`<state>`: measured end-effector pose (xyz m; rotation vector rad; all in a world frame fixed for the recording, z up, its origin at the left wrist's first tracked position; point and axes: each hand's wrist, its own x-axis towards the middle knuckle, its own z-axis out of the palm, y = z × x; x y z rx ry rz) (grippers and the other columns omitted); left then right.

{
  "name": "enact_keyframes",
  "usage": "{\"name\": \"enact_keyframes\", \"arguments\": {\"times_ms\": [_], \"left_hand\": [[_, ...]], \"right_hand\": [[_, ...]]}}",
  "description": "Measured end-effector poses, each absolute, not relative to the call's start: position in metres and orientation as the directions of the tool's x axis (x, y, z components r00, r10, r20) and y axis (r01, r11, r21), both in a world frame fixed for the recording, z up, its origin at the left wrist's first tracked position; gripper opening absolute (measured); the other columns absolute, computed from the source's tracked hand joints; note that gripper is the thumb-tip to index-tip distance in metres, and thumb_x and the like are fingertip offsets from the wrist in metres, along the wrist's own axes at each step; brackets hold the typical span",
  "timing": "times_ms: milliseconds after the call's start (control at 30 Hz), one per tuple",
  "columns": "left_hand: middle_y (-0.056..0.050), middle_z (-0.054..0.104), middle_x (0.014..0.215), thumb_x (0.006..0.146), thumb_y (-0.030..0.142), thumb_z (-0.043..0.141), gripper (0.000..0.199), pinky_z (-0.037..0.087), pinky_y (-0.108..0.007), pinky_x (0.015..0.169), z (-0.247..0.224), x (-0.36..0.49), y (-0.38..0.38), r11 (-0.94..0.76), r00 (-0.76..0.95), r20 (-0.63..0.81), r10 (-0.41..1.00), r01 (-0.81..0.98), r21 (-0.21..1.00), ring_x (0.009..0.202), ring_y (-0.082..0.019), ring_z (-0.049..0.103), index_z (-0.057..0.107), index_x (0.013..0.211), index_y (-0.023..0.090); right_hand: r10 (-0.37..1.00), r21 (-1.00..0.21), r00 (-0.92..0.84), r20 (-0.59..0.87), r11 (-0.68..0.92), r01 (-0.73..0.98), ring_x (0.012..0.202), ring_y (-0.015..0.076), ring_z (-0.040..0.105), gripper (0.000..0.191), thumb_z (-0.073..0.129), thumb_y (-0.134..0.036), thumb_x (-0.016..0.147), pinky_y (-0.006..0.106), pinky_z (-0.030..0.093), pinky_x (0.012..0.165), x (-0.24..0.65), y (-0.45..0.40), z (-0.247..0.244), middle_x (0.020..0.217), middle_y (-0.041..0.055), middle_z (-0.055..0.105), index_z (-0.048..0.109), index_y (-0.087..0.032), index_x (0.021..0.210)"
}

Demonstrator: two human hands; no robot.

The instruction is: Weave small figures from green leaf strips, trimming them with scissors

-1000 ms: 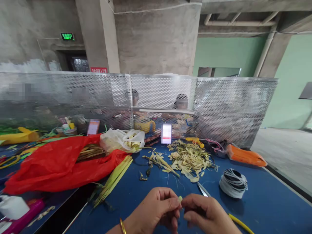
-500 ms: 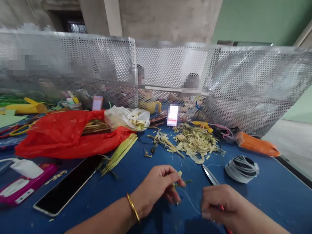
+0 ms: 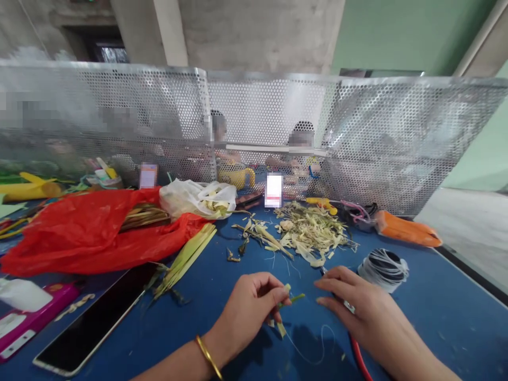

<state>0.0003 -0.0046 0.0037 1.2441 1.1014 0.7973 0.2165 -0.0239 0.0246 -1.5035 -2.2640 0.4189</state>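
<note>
My left hand, with a gold bangle at the wrist, pinches a small folded piece of pale green plant strip between thumb and fingers. A short green stem end sticks out to the right. Thin white thread hangs from the piece and curls loosely on the blue table. To the right, my right hand has thumb and fingers apart, with nothing seen between them. Beneath it lie scissors with a red handle, mostly covered by the hand. A spool of white thread stands just beyond it.
A pile of plant scraps lies ahead. Dried strips stick out beside a red plastic bag at left. Nearer are a black phone and a magenta power strip. An orange packet and a perforated metal screen stand behind.
My right hand has let go of the thread, opened and moved up over the scissors. The thread, stretched between the hands before, now lies in a loose curve. My left hand keeps its pinch.
</note>
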Motion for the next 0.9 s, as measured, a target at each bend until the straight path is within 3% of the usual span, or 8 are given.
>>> {"name": "enact_keyframes", "arguments": {"times_ms": [67, 233, 400, 600, 900], "left_hand": [[-0.002, 0.064, 0.063, 0.079, 0.035, 0.06, 0.023, 0.038, -0.02, 0.052, 0.004, 0.001, -0.008, 0.084, 0.316, -0.145, 0.938, 0.199, 0.976, 0.053, -0.01, 0.055, 0.065, 0.073, 0.014], [0.0, 0.064, 0.062, 0.081, 0.03, 0.058, 0.02, 0.036, -0.02, 0.057, 0.004, 0.001, -0.016, -0.159, 0.389, -0.005, 0.921, 0.389, 0.907, 0.06, -0.012, 0.055, 0.069, 0.072, 0.017], [-0.001, 0.068, 0.069, 0.081, 0.025, 0.057, 0.017, 0.035, -0.02, 0.063, 0.001, 0.001, -0.019, -0.28, 0.389, 0.094, 0.916, 0.455, 0.845, 0.067, -0.013, 0.059, 0.068, 0.07, 0.018], [-0.003, 0.07, 0.072, 0.084, 0.032, 0.056, 0.02, 0.034, -0.021, 0.062, -0.003, -0.002, -0.015, -0.345, 0.442, 0.116, 0.89, 0.483, 0.804, 0.068, -0.015, 0.06, 0.069, 0.074, 0.02], [-0.002, 0.071, 0.073, 0.082, 0.033, 0.058, 0.02, 0.035, -0.022, 0.063, 0.0, -0.001, -0.015, -0.289, 0.451, 0.047, 0.891, 0.486, 0.825, 0.069, -0.015, 0.061, 0.069, 0.071, 0.02]], "right_hand": [[0.919, -0.566, -0.305, 0.249, 0.394, 0.724, 0.088, 0.0192, 0.062, 0.026, 0.053, -0.038, 0.089, 0.028, 0.047, 0.078, 0.207, -0.024, 0.019, 0.103, 0.0072, 0.064, 0.068, -0.025, 0.106], [0.934, -0.759, -0.315, 0.167, 0.326, 0.564, 0.077, 0.0168, 0.063, 0.025, 0.058, -0.043, 0.086, 0.023, 0.047, 0.07, 0.184, -0.027, 0.001, 0.082, 0.0039, 0.068, 0.072, -0.022, 0.088], [0.957, -0.802, -0.246, 0.154, 0.266, 0.534, 0.07, 0.0161, 0.063, 0.03, 0.06, -0.049, 0.082, 0.021, 0.046, 0.065, 0.179, -0.028, -0.008, 0.074, 0.0026, 0.07, 0.073, -0.022, 0.078], [0.98, -0.848, -0.145, 0.136, 0.191, 0.494, 0.063, 0.0155, 0.06, 0.034, 0.064, -0.053, 0.077, 0.021, 0.046, 0.06, 0.178, -0.03, -0.015, 0.067, 0.0018, 0.069, 0.072, -0.021, 0.071], [0.957, -0.829, -0.267, 0.113, 0.239, 0.506, 0.063, 0.0141, 0.06, 0.031, 0.053, -0.043, 0.086, 0.02, 0.045, 0.058, 0.183, -0.028, -0.018, 0.067, 0.0024, 0.067, 0.066, -0.018, 0.075]]}}
